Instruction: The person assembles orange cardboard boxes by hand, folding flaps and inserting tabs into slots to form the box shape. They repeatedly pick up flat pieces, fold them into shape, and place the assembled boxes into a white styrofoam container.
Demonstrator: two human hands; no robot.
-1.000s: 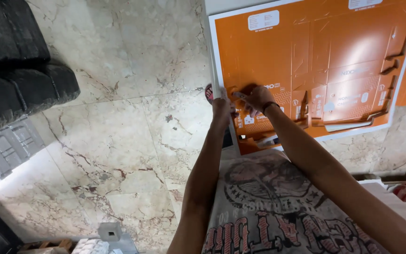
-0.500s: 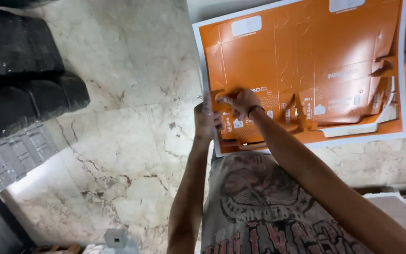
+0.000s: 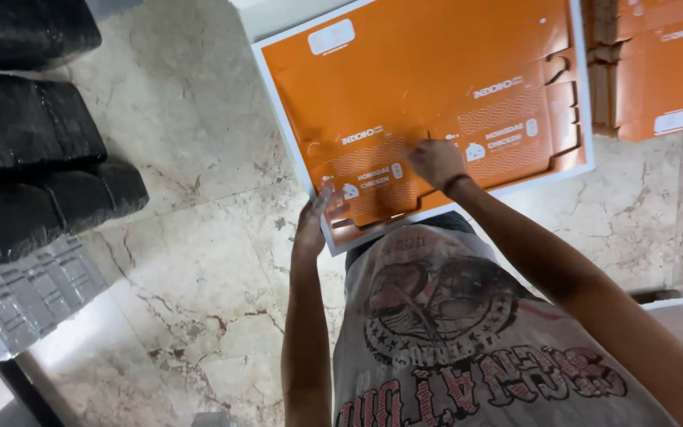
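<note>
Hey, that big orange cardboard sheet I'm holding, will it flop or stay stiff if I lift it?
The orange cardboard sheet looks thin and wide, so it probably bends at its creases and cut-outs. It is likely light: the left hand holds just its corner, and the right hand rests on top.

Marble floor (image 3: 199,261) under black bundles (image 3: 33,150)

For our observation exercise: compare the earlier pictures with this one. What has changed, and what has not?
The left hand has shifted to the orange cardboard sheet's near corner edge; the right hand stays pressed on its face, fingers now spread flatter. The black bundles remain on the marble floor.
</note>
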